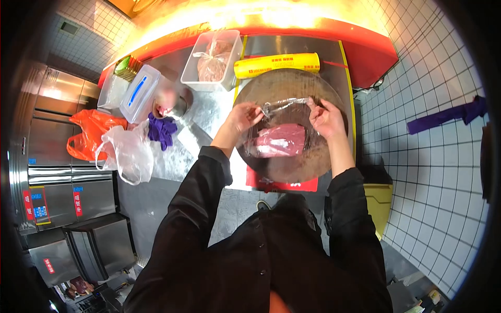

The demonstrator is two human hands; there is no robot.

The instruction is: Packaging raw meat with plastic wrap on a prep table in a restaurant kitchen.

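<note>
A piece of raw red meat (280, 141) lies on a round wooden chopping block (270, 170), with shiny clear film over or around it. Above the meat, a gathered edge of cling film (287, 102) spans between my hands. My left hand (245, 116) pinches its left end, and my right hand (325, 119) grips its right end with the fingertips. Behind the block lies a yellow roll, or its tube-shaped pack (278, 64), bearing printed writing.
A clear plastic tub (188, 78) holding bagged meat stands behind left. Farther left are a lidded plastic box (140, 94), purple cloth or gloves (161, 131), an orange bag (92, 129), a white bag (131, 154) and a metal container (182, 105). A tiled wall (422, 168) rises at right.
</note>
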